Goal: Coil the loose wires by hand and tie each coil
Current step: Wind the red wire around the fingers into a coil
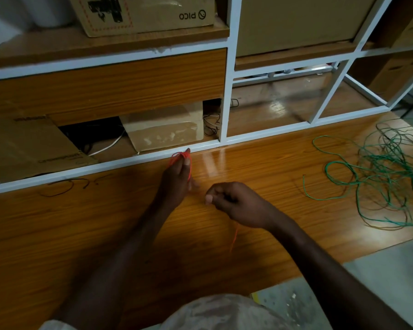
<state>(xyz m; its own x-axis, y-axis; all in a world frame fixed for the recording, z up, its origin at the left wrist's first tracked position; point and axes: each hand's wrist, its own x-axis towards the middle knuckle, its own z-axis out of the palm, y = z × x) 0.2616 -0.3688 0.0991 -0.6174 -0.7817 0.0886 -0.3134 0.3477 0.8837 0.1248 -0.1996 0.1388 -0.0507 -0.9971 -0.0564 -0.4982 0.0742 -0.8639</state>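
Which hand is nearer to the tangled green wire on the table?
Right. The right hand is beside the green wire, though apart from it; the left hand, holding red wire, is farther away.

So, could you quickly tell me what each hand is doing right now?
Left hand: holds the red wire coil wound around its fingers.
Right hand: pinches the red wire's loose end.

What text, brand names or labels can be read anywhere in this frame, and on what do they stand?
"PICO", printed upside down beside a round logo, on the cardboard box on the upper shelf.
Dark print on the flattened cardboard at lower left: two lines, upside down and too blurred to read.
No other text is legible.
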